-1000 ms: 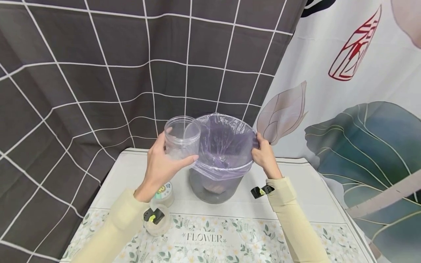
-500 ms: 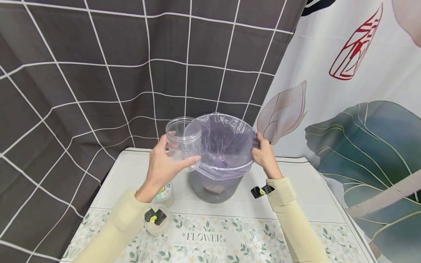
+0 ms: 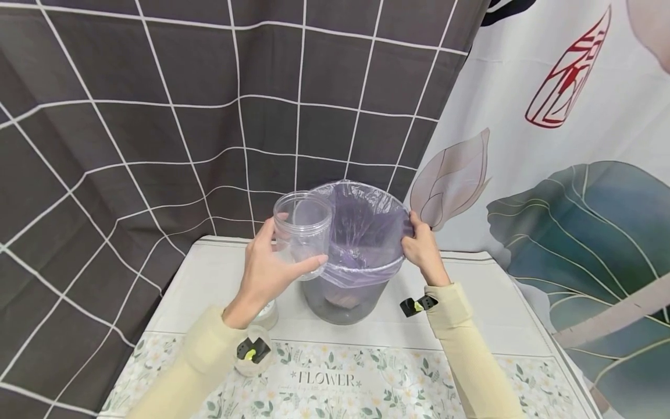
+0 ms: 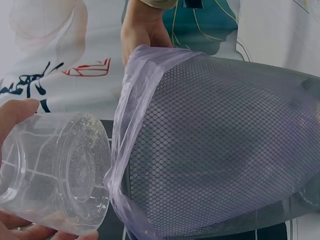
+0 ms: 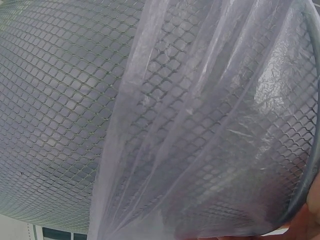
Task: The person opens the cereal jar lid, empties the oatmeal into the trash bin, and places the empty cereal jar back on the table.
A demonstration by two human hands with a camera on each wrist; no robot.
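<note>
A clear plastic jar (image 3: 303,230), open at the top, is gripped by my left hand (image 3: 267,270) with thumb and fingers around its side. It is held at the left rim of a mesh trash bin (image 3: 340,299), overlapping it in the head view. In the left wrist view the jar's base (image 4: 82,170) shows pale crumbs, close to the folded liner. A thin purple bag (image 3: 366,233) lines the bin, its edge turned down over the rim. My right hand (image 3: 420,247) holds the bin's right rim through the bag; its fingers (image 5: 312,205) show at the rim's edge in the right wrist view.
Partly hidden behind the left wrist, a lidded round tub (image 3: 267,316) and another clear container (image 3: 253,364) stand on the table. A floral mat (image 3: 324,401) printed FLOWER covers the front. Dark checked cloth (image 3: 183,134) hangs behind, patterned white cloth (image 3: 528,192) at right.
My left hand has carried the jar a little to the right and down, nearer the bin. The right hand and bin have stayed in place.
</note>
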